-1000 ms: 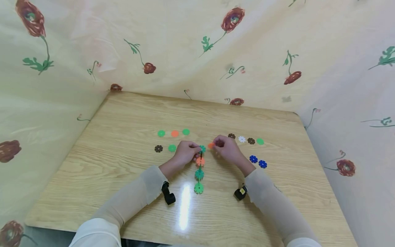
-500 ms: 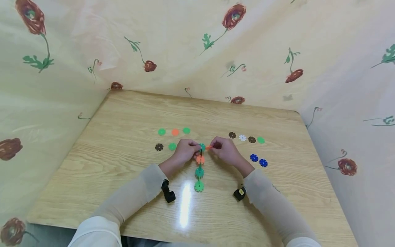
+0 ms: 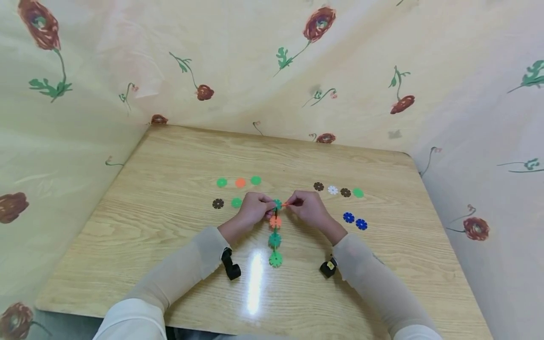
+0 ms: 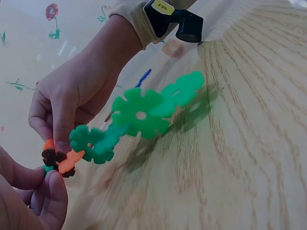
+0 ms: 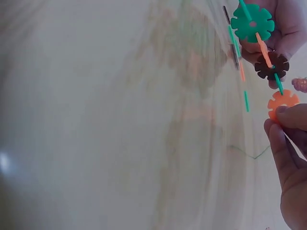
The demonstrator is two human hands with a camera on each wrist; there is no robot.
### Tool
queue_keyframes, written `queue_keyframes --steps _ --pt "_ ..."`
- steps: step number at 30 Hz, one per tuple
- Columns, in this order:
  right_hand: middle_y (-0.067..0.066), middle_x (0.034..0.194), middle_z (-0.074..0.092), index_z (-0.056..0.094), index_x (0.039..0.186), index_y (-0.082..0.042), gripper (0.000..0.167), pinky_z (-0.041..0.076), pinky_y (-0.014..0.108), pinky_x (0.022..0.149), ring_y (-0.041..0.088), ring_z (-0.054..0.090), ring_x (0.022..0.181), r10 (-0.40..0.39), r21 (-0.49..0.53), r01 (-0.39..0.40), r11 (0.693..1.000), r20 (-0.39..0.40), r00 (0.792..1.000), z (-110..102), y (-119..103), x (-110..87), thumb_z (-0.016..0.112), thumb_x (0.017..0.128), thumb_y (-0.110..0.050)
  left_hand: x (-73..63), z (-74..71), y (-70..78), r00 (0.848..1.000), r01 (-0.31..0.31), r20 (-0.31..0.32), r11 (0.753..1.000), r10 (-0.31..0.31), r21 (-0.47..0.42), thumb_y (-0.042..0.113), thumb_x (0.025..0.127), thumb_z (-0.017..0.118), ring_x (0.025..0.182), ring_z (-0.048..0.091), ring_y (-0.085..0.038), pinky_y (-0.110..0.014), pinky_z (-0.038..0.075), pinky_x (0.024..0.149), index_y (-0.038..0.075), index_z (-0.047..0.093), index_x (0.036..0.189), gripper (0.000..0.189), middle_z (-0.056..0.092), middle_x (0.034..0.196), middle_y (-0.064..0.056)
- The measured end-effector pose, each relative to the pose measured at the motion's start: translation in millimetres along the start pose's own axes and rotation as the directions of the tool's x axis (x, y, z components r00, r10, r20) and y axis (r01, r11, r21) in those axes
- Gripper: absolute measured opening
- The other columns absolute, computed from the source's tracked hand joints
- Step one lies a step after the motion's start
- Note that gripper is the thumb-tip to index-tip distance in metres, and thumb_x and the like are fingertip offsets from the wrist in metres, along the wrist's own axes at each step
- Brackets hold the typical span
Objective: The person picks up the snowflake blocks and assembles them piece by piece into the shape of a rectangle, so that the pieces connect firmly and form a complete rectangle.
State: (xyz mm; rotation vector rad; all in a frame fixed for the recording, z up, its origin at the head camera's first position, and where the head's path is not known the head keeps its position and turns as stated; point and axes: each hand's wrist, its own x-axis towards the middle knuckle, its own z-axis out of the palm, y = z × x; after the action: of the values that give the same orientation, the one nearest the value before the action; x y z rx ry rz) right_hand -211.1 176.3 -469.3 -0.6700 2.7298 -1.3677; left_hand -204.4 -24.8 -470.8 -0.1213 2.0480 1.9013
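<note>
A chain of notched plastic flower discs runs toward the person: green disc [image 3: 276, 259], teal disc [image 3: 274, 240], orange disc [image 3: 275, 222], then a brown disc [image 5: 272, 66]. At its far end my left hand [image 3: 253, 208] pinches a teal disc [image 3: 277, 204] between thumb and fingers. Facing it, my right hand [image 3: 310, 208] pinches a loose orange disc [image 5: 283, 99] by its outer edge. In the right wrist view this orange rim meets the teal disc's edge; whether the notches interlock I cannot tell. In the left wrist view, fingers partly cover both end discs.
Beyond the left hand lie flat green, orange and brown discs [image 3: 218, 203]. Brown, white [image 3: 333, 190] and green discs form a row behind the right hand, with two blue discs [image 3: 349, 217] nearer its wrist. A flowered cloth [image 3: 255, 71] surrounds the wooden table [image 3: 170, 156].
My right hand has moved slightly left and turned the orange disc from face-up to edge-on, bringing it against the teal disc. The left hand stays in place.
</note>
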Motion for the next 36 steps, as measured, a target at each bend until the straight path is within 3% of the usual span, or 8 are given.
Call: queue_keyframes --steps 6,11,14,19,23,26,31,36 --pt "0.005 0.082 0.072 0.073 0.081 -0.006 0.013 0.06 0.028 0.069 0.017 0.069 0.076 -0.02 -0.027 0.021 0.999 0.018 1.0 -1 -1 -0.2 0.078 0.084 0.005 -1.3 3.7 1.9 1.0 0.003 -0.01 1.0 -0.003 0.007 -0.001 0.096 0.066 0.06 0.063 -0.015 -0.025 0.057 0.056 -0.006 0.073 0.091 0.011 0.069 0.075 -0.013" --pt "0.005 0.095 0.072 0.073 0.098 -0.007 0.011 0.059 0.036 0.078 0.02 0.067 0.088 0.06 -0.137 -0.039 0.99 0.151 0.987 -18 2 6.5 0.073 0.09 0.002 -1.6 4.6 5.1 1.0 0.0 0.014 1.0 0.0 0.002 0.001 0.096 0.066 0.062 0.064 -0.015 -0.026 0.059 0.057 -0.007 0.073 0.093 0.01 0.07 0.078 -0.014" --pt "0.011 0.105 0.07 0.072 0.11 -0.001 0.018 0.058 0.042 0.081 0.026 0.066 0.094 0.117 -0.222 -0.082 0.971 0.146 0.982 -35 13 13.3 0.067 0.093 0.002 -1.8 3.7 3.9 1.0 0.004 0.023 1.0 -0.005 0.005 0.0 0.096 0.065 0.063 0.065 -0.016 -0.026 0.059 0.058 -0.007 0.072 0.094 0.01 0.07 0.08 -0.014" --pt "0.023 0.115 0.066 0.068 0.122 0.006 0.028 0.055 0.049 0.089 0.036 0.063 0.104 0.201 -0.434 -0.168 0.885 0.031 0.979 -61 37 23.7 0.06 0.096 0.0 -1.6 2.0 1.3 1.0 0.013 0.019 1.0 -0.013 -0.006 -0.002 0.096 0.065 0.063 0.065 -0.016 -0.027 0.06 0.058 -0.008 0.072 0.094 0.009 0.07 0.081 -0.016" --pt "0.026 0.113 0.063 0.067 0.121 0.007 0.029 0.053 0.051 0.088 0.039 0.06 0.102 0.266 -0.555 -0.208 0.805 0.025 0.964 -70 50 29.7 0.061 0.096 -0.005 -2.1 2.7 3.3 1.0 0.017 0.012 1.0 -0.017 -0.005 -0.001 0.096 0.065 0.063 0.065 -0.016 -0.027 0.059 0.059 -0.007 0.072 0.094 0.01 0.071 0.082 -0.016" --pt "0.023 0.107 0.061 0.069 0.115 0.005 0.024 0.053 0.05 0.084 0.037 0.059 0.095 0.319 -0.576 -0.248 0.779 0.024 0.947 -72 53 32.4 0.064 0.096 -0.009 -2.5 4.5 5.3 1.0 0.022 0.009 1.0 -0.022 0.0 -0.001 0.097 0.065 0.064 0.065 -0.015 -0.026 0.059 0.059 -0.007 0.073 0.095 0.01 0.072 0.085 -0.015" --pt "0.016 0.098 0.063 0.066 0.103 0.001 0.014 0.052 0.039 0.071 0.028 0.058 0.084 0.364 -0.441 -0.319 0.839 0.017 0.931 -70 49 33.3 0.068 0.094 -0.01 -1.1 5.4 6.5 0.999 0.036 -0.003 0.999 -0.036 -0.031 -0.002 0.096 0.065 0.066 0.067 -0.015 -0.025 0.059 0.06 -0.006 0.072 0.094 0.009 0.073 0.088 -0.014" --pt "0.009 0.089 0.065 0.068 0.107 0.0 0.016 0.048 0.028 0.06 0.021 0.06 0.075 0.372 -0.13 -0.363 0.923 0.062 0.926 -60 41 26.3 0.069 0.093 -0.008 0.5 3.7 6.5 0.999 0.03 -0.017 0.999 -0.031 -0.032 -0.003 0.095 0.065 0.064 0.066 -0.014 -0.024 0.059 0.06 -0.005 0.072 0.092 0.008 0.073 0.086 -0.013"
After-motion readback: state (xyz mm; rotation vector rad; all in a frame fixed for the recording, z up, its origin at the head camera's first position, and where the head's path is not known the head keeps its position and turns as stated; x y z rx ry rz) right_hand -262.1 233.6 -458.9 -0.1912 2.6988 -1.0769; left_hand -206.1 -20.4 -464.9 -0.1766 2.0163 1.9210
